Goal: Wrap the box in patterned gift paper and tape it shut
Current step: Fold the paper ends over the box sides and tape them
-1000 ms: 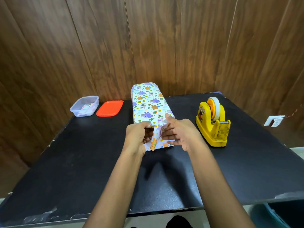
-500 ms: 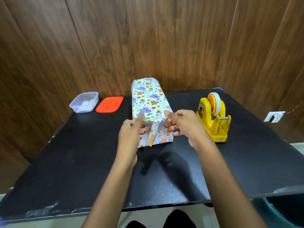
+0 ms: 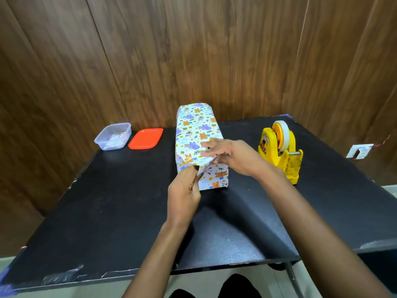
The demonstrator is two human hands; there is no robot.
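A long box wrapped in white paper with bears and purple shapes [image 3: 194, 127] lies on the black table [image 3: 107, 201], its near end facing me. My left hand [image 3: 184, 190] pinches a folded paper flap at the near end's lower left. My right hand [image 3: 227, 155] rests on the top near edge with fingers stretched out flat, pressing the paper down. A yellow tape dispenser [image 3: 279, 151] with a white roll stands to the right of the box.
A clear plastic tub [image 3: 113, 136] with small items and an orange lid [image 3: 146, 138] lie at the back left. A wood-panelled wall rises right behind the table. A wall socket [image 3: 361, 151] sits at the far right.
My left hand has dropped from the box's top edge to the lower left of the near end and taken the flap. My right hand has slid left onto the top.
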